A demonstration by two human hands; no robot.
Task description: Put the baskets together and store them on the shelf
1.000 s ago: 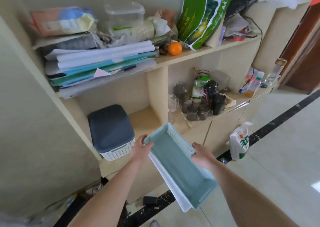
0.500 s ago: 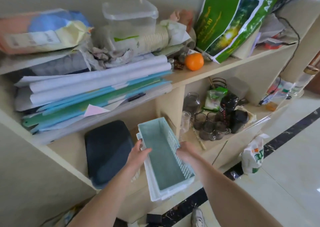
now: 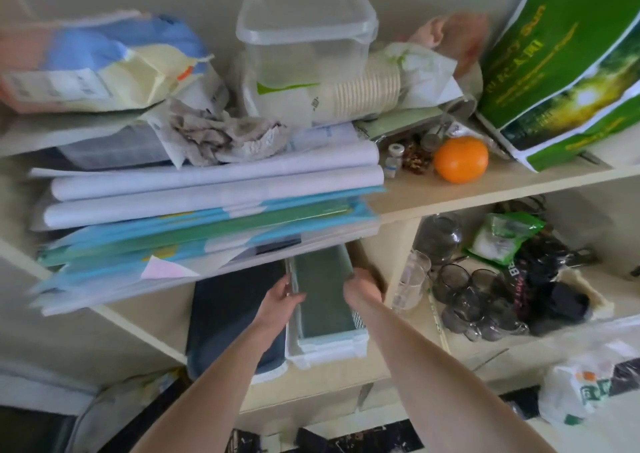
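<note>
A teal basket [image 3: 320,300] sits nested inside a white basket [image 3: 327,348], and the pair lies in the lower-left compartment of the shelf [image 3: 332,381], between a dark-lidded bin and the upright divider. The baskets' far end is hidden under the folders above. My left hand [image 3: 280,302] grips the left rim of the stack. My right hand [image 3: 362,289] holds the right rim, close to the divider.
A dark grey lidded bin [image 3: 232,317] stands just left of the baskets. The wooden divider [image 3: 394,262] is on their right, with glass cups [image 3: 464,297] beyond it. Folders and rolled paper [image 3: 207,217] overhang the compartment. An orange [image 3: 461,159] lies on the upper shelf.
Both hands have pushed the nested baskets forward and down into the lower-left compartment, beside the dark bin. The camera has moved closer to the shelf.
</note>
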